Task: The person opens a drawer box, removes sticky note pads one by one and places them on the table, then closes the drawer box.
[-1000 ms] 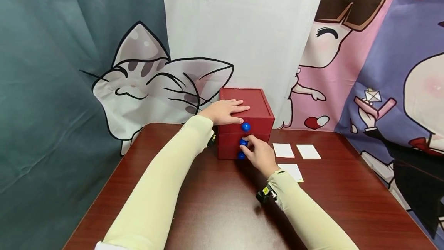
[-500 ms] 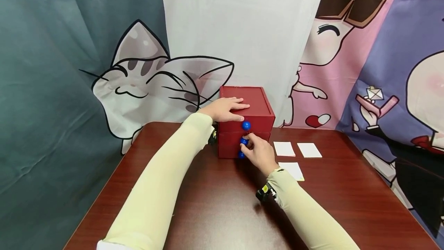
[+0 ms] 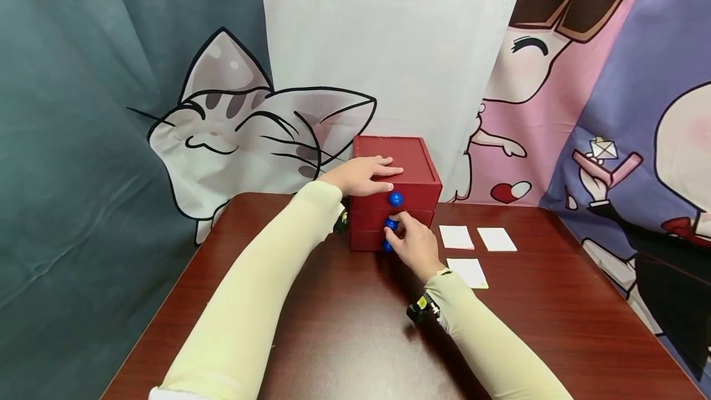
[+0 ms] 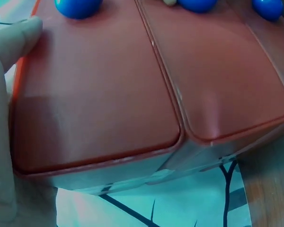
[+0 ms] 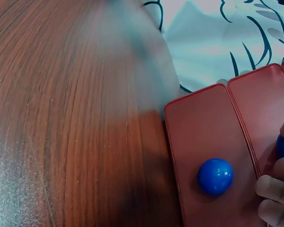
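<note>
A small red chest of drawers [image 3: 408, 156] with three blue round knobs stands near the table's back edge. My left hand [image 3: 361, 176] rests on its top with fingers spread; the thumb lies by the upper front edge, close to the top knob [image 3: 395, 199]. With thumb and fingers my right hand [image 3: 416, 245] pinches the middle knob [image 3: 391, 223], partly covering it. Below that hand, the bottom knob [image 3: 387, 245] shows in part; in the right wrist view this bottom knob [image 5: 215, 176] is untouched. The left wrist view has the drawer fronts [image 4: 94, 90] close up.
Three white paper squares, among them a near one [image 3: 468, 273], lie on the brown table [image 3: 333, 332] to the right of the chest. Cloth hangings with cartoon figures [image 3: 211, 122] hang behind the table.
Both hands keep their places on the chest. A seam between the middle and bottom drawers shows more plainly now. The head view has shifted slightly.
</note>
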Demonstrator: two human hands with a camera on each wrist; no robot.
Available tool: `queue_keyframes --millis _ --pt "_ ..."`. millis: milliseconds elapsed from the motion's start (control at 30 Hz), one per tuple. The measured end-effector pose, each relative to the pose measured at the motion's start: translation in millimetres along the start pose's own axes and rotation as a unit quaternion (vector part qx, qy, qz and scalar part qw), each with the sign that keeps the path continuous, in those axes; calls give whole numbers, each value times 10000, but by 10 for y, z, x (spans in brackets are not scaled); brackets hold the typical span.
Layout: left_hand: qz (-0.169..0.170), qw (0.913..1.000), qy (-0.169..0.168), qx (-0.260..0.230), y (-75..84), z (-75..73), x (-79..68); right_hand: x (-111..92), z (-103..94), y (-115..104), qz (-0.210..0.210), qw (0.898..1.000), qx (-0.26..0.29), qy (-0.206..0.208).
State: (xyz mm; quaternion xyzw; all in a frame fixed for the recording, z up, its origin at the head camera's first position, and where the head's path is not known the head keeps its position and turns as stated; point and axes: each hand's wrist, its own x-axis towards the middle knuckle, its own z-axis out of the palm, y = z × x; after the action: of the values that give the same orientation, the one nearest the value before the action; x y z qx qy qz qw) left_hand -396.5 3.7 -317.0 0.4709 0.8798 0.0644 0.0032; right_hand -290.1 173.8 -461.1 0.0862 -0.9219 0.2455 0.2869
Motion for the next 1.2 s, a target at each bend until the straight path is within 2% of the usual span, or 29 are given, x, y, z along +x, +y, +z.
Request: queue_keyframes --millis 167,300,400,467,567,633,700,900,1200 --pt "12 10000 43 34 42 10 -7 -52 -34 37 -386 9992 -78 0" --pt "-49 9995 47 314 107 -12 2 -126 -66 69 -1204 9921 -341 106" --pt "-199 9979 81 611 181 -41 12 -163 -65 68 -1652 9828 -809 -138" --pt "-271 9970 100 720 218 -56 19 -173 -38 59 -1487 9814 -1038 -630" --pt "-292 9966 191 752 233 -41 31 -184 32 65 -765 9800 -1177 -1413" --pt "-244 9968 252 719 221 -12 44 -193 79 82 -322 9785 -1117 -1705" --pt "-198 9969 331 685 213 20 54 -204 111 100 -109 9791 -1027 -1750" --pt "-217 9965 400 697 189 72 59 -230 125 90 39 9848 -846 -1517" --pt "-326 9959 421 726 157 85 44 -389 27 -18 -102 9856 -698 -1536"
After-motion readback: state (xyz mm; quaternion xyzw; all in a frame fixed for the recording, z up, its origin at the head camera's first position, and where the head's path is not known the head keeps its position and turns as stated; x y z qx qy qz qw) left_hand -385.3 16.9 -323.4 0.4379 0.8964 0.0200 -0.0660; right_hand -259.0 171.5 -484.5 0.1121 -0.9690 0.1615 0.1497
